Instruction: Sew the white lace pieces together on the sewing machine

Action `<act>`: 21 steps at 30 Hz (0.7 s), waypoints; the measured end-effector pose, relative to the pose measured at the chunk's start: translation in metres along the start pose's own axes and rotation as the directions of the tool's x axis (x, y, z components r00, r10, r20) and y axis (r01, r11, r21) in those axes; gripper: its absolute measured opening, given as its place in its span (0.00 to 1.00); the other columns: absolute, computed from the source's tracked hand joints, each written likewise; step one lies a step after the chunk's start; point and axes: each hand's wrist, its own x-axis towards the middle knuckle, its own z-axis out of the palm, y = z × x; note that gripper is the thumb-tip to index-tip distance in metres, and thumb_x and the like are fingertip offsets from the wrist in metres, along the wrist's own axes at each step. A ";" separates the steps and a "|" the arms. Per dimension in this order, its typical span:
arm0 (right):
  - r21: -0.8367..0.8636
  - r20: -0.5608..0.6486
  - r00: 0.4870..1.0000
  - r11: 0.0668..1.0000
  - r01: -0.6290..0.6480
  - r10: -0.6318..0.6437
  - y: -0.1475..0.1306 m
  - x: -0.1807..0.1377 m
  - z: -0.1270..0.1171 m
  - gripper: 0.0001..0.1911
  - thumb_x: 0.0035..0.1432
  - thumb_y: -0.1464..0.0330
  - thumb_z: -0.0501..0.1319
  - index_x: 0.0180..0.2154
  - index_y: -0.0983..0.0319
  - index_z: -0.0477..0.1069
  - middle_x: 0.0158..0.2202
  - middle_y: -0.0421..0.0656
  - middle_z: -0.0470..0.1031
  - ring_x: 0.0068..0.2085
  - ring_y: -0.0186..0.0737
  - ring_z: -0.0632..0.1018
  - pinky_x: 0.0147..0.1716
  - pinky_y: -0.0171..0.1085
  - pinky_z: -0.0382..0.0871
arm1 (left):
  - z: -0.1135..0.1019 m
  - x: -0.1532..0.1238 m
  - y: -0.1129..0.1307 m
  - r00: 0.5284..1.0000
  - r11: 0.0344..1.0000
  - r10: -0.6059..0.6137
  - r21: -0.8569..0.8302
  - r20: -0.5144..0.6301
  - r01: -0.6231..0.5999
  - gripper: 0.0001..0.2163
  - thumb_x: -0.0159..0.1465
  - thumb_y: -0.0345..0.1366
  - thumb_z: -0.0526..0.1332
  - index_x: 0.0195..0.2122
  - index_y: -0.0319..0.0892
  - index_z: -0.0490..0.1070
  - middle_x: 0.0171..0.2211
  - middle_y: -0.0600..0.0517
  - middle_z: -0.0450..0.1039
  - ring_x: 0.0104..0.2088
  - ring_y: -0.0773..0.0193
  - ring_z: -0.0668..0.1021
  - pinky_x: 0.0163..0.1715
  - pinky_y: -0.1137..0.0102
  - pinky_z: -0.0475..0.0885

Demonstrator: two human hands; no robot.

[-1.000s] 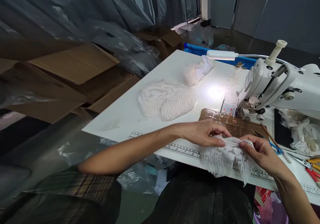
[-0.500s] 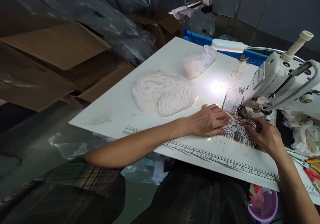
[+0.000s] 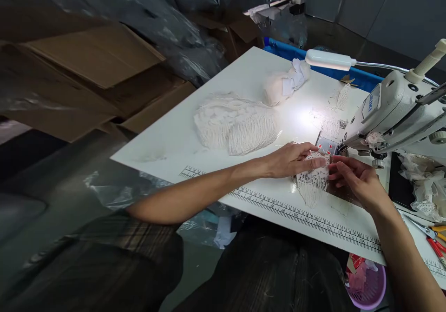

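A piece of white lace trim (image 3: 311,187) hangs in front of the sewing machine's (image 3: 381,102) needle area, folded together with its fringe toward me. My left hand (image 3: 296,159) pinches the lace from the left, thumb on top. From the right, my right hand (image 3: 355,175) has its bent fingertips at the lace's right edge, close to the left thumb. Just behind both hands lies the metal needle plate (image 3: 326,145) with red marks. More lace (image 3: 330,125) lies beyond the plate under the lamp's glare.
Bundled white lace (image 3: 240,123) and a wrapped pale bundle (image 3: 284,86) lie left on the white table (image 3: 156,149). A lamp (image 3: 329,60) glows above. Scissors (image 3: 423,227), red-handled snips (image 3: 437,251) and lace scraps (image 3: 427,189) are at right. Cardboard boxes (image 3: 94,56) stand left; a purple basket (image 3: 371,288) is below.
The lace, spread between both hands before, is now folded together toward the left. My right hand has moved left, close to my left hand. The view has shifted slightly.
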 end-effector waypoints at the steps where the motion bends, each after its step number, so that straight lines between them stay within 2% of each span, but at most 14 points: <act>1: -0.112 -0.046 0.997 0.993 0.049 -0.054 0.005 0.000 -0.004 0.25 0.53 0.51 0.64 0.45 0.62 0.74 0.37 0.46 0.80 0.33 0.37 0.80 0.31 0.36 0.75 | 0.000 -0.001 0.001 1.000 0.998 -0.010 0.055 -0.023 0.011 0.33 0.62 0.58 0.57 0.60 0.38 0.64 0.42 0.44 0.77 0.39 0.57 0.78 0.36 0.66 0.71; 3: -0.362 -0.063 0.974 0.914 0.181 -0.217 0.015 -0.003 -0.012 0.19 0.60 0.55 0.58 0.44 0.61 0.75 0.36 0.46 0.80 0.35 0.39 0.79 0.35 0.39 0.76 | 0.001 -0.001 0.002 0.999 0.991 -0.019 0.135 -0.049 0.026 0.30 0.61 0.50 0.62 0.60 0.39 0.64 0.47 0.43 0.76 0.44 0.55 0.78 0.40 0.66 0.71; 4: -0.476 -0.026 0.947 0.837 0.271 -0.322 0.019 -0.004 -0.014 0.17 0.62 0.57 0.56 0.45 0.60 0.75 0.37 0.46 0.79 0.37 0.40 0.79 0.38 0.40 0.76 | 0.002 -0.001 0.001 0.998 0.986 -0.021 0.162 -0.058 0.030 0.28 0.61 0.46 0.62 0.60 0.39 0.65 0.48 0.43 0.76 0.45 0.55 0.78 0.41 0.65 0.71; 7: -0.716 0.189 0.791 0.470 0.516 -0.581 0.030 -0.006 -0.016 0.18 0.65 0.64 0.52 0.51 0.59 0.74 0.42 0.49 0.77 0.43 0.44 0.77 0.46 0.46 0.74 | 0.005 0.001 -0.003 0.995 0.977 -0.018 0.211 -0.100 0.039 0.24 0.61 0.40 0.62 0.58 0.40 0.67 0.47 0.44 0.76 0.48 0.53 0.78 0.43 0.65 0.71; 9: -0.806 0.307 0.713 0.226 0.547 -0.630 0.034 -0.003 -0.016 0.19 0.64 0.67 0.52 0.53 0.59 0.73 0.43 0.51 0.75 0.44 0.48 0.74 0.44 0.49 0.73 | 0.008 0.003 -0.007 0.990 0.978 -0.013 0.205 -0.140 0.042 0.24 0.61 0.42 0.64 0.57 0.39 0.68 0.46 0.43 0.77 0.44 0.54 0.80 0.41 0.65 0.72; 11: -0.853 0.356 0.698 0.089 0.514 -0.621 0.036 0.003 -0.018 0.20 0.64 0.69 0.52 0.54 0.59 0.73 0.42 0.53 0.73 0.42 0.48 0.72 0.40 0.49 0.73 | 0.009 0.005 -0.008 0.987 0.988 -0.022 0.147 -0.161 0.046 0.24 0.61 0.44 0.64 0.56 0.38 0.68 0.42 0.45 0.78 0.34 0.59 0.81 0.38 0.66 0.73; 13: -0.866 0.358 0.707 0.067 0.496 -0.610 0.038 0.010 -0.021 0.21 0.64 0.69 0.51 0.55 0.60 0.72 0.42 0.53 0.71 0.40 0.46 0.72 0.37 0.46 0.74 | 0.010 0.006 -0.008 0.988 0.995 -0.040 0.089 -0.150 0.053 0.25 0.62 0.46 0.64 0.57 0.38 0.67 0.33 0.50 0.78 0.26 0.63 0.79 0.32 0.68 0.72; 16: -0.863 0.319 0.712 0.119 0.492 -0.626 0.040 0.015 -0.025 0.20 0.66 0.68 0.50 0.55 0.62 0.72 0.42 0.53 0.71 0.39 0.44 0.73 0.36 0.43 0.75 | 0.010 0.005 -0.005 0.986 0.993 -0.056 0.096 -0.158 0.072 0.23 0.62 0.42 0.64 0.57 0.39 0.67 0.26 0.54 0.75 0.25 0.62 0.78 0.28 0.69 0.71; 19: -0.856 0.267 0.675 0.152 0.494 -0.688 0.041 0.014 -0.024 0.21 0.67 0.67 0.50 0.55 0.66 0.72 0.42 0.53 0.73 0.40 0.44 0.74 0.38 0.43 0.75 | 0.010 0.005 -0.003 0.979 0.994 -0.078 0.065 -0.189 0.091 0.21 0.63 0.39 0.63 0.56 0.38 0.68 0.25 0.55 0.74 0.26 0.62 0.79 0.27 0.70 0.71; 21: -0.840 0.279 0.641 0.142 0.524 -0.715 0.042 0.011 -0.023 0.20 0.66 0.69 0.50 0.55 0.65 0.72 0.42 0.52 0.74 0.41 0.44 0.74 0.39 0.43 0.75 | 0.012 0.005 -0.002 0.978 0.995 -0.092 0.005 -0.186 0.095 0.21 0.62 0.40 0.63 0.55 0.38 0.68 0.23 0.56 0.73 0.24 0.63 0.79 0.26 0.70 0.72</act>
